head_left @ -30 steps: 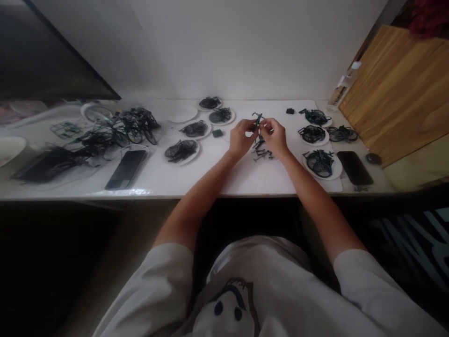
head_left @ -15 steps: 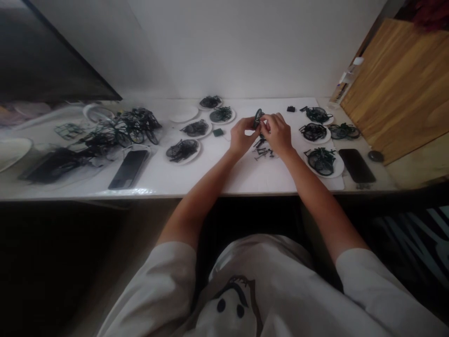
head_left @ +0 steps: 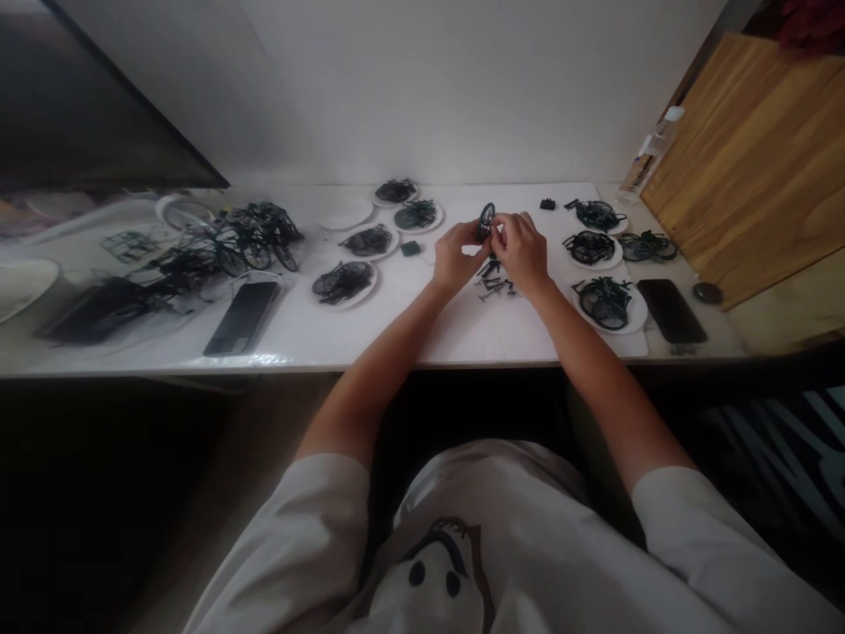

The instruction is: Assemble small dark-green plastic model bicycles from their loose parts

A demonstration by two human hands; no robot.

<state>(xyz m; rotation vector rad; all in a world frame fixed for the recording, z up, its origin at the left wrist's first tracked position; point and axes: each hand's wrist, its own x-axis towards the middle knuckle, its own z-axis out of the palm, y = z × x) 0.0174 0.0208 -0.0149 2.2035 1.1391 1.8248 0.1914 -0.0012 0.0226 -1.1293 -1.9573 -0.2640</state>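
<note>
A small dark, thin-rimmed spoked wheel (head_left: 487,214) is held up between the two hands, above the white work surface (head_left: 455,339). Its lower part is gripped in the narrowly closed fingertips of the left hand (head_left: 454,257). The fingers of the right hand (head_left: 521,251) are drawn in close at the wheel's lower right side; whether the wheel itself or a separate small part is pinched there cannot be told.

For fine work of this kind, the rim is probably best steadied low by the left fingers, with the middle left free. Light, straight pressure from the right fingertips would seem wise, since thin spokes could be bent by a sideways push. The wrists might usefully be kept low and quiet.

The wheel is stood on edge and seen obliquely, as a slim oval. Its long axis in the view runs nearly upright, the top tilted slightly to the right and away from the person. Which way its axle points cannot be made out exactly.

Just below the hands, loose thin dark parts (head_left: 492,286) are spread. Farther out, a small dark green square block (head_left: 410,249) is seen to the left, and a white round plate (head_left: 638,319) bearing dark wheels to the right.
</note>
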